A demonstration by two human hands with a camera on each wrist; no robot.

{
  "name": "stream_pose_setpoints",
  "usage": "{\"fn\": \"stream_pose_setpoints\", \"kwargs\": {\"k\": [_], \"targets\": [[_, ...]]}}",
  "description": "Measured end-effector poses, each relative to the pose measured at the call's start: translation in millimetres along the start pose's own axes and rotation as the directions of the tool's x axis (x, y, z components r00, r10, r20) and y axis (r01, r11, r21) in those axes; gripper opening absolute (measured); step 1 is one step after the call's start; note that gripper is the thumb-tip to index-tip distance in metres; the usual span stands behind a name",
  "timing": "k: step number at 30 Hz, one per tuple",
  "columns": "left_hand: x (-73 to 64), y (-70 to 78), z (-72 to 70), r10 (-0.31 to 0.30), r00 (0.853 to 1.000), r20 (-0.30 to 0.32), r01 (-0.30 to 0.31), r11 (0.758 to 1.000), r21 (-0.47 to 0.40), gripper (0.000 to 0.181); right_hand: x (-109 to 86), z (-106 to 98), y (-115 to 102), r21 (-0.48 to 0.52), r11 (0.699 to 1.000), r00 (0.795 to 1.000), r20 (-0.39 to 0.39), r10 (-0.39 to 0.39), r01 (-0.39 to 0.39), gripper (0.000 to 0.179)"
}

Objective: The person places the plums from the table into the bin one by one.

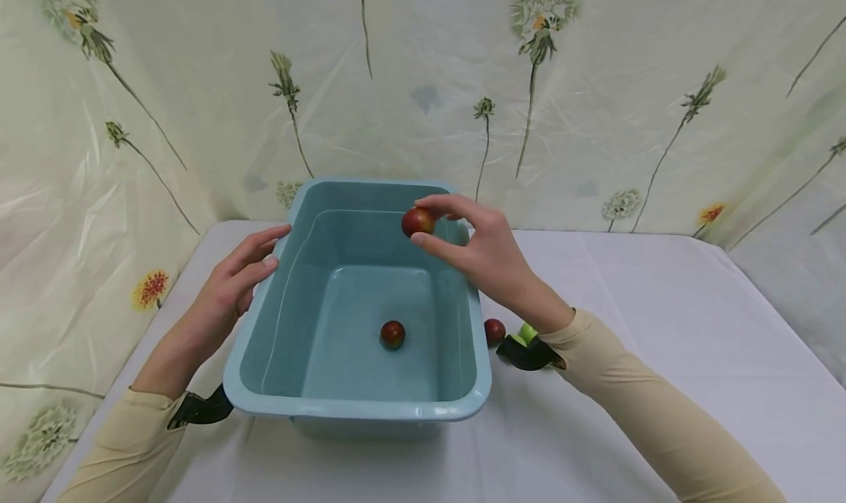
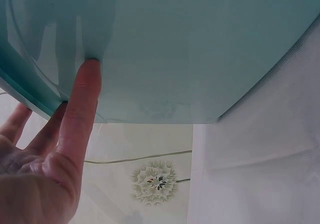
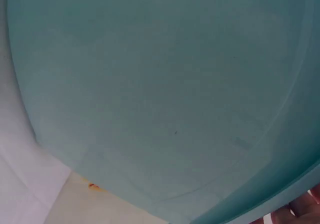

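A light blue plastic basin stands on the white-covered table. Over its far right part, my right hand pinches a dark red plum between thumb and fingers. Another dark red plum lies on the basin floor. At the basin's left side, my left hand touches the rim with its fingertips. The left wrist view shows one straight finger pressing the outer wall. In the right wrist view the basin wall fills most of the picture, and only bits of the fingers show.
Right of the basin, partly behind my right wrist, lie a red fruit and some green fruit. Black wrist straps sit at both cuffs. A dandelion-patterned sheet hangs behind and left of the table.
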State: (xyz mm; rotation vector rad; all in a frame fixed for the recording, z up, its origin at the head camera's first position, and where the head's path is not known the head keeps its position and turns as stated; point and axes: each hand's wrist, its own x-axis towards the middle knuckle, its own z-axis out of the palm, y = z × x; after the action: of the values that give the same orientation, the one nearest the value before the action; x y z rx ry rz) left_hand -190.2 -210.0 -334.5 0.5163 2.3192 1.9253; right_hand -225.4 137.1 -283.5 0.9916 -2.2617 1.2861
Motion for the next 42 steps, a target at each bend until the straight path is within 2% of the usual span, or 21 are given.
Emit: {"fn": "stream_pose_setpoints", "kwargs": {"k": [5, 9, 15, 19, 26, 31, 35, 42], "targets": [[-0.3, -0.5, 0.7, -0.005, 1.000, -0.005, 0.006, 1.000, 0.010, 0.049, 5.4, 6, -2, -0.021, 1.000, 0.998, 0.070, 0.007, -0.006, 0.037], [-0.1, -1.0, 0.6, -0.006, 1.000, 0.000, 0.006, 1.000, 0.009, 0.049, 7.2, 10, -6, -0.049, 0.998, 0.987, 0.153, 0.056, -0.049, 0.037], [-0.3, -1.8, 0.8, -0.010, 1.000, 0.006, 0.010, 1.000, 0.010, 0.048, 7.6, 12, -8, -0.080, 0.988, 0.947, 0.284, 0.150, -0.133, 0.034], [-0.5, -1.6, 1.1, -0.012, 1.000, 0.007, 0.012, 1.000, 0.008, 0.049, 8.3, 12, -8, -0.141, 0.976, 0.922, 0.332, 0.202, -0.164, 0.030], [-0.7, -0.2, 1.6, -0.010, 1.000, 0.007, 0.010, 1.000, 0.000, 0.048, 9.8, 12, -11, -0.248, 0.952, 0.894, 0.362, 0.264, -0.180, 0.027], [-0.5, 0.7, 1.9, -0.009, 1.000, 0.007, 0.010, 1.000, -0.009, 0.048, 9.9, 12, -11, -0.307, 0.934, 0.883, 0.368, 0.293, -0.182, 0.033], [-0.4, 1.1, 2.0, -0.012, 1.000, 0.008, 0.012, 1.000, -0.010, 0.048, 9.3, 12, -11, -0.304, 0.934, 0.883, 0.363, 0.297, -0.189, 0.034], [0.1, 1.3, 1.3, -0.003, 1.000, 0.002, 0.003, 1.000, -0.007, 0.047, 8.2, 12, -12, -0.264, 0.945, 0.898, 0.340, 0.279, -0.193, 0.031]]}}
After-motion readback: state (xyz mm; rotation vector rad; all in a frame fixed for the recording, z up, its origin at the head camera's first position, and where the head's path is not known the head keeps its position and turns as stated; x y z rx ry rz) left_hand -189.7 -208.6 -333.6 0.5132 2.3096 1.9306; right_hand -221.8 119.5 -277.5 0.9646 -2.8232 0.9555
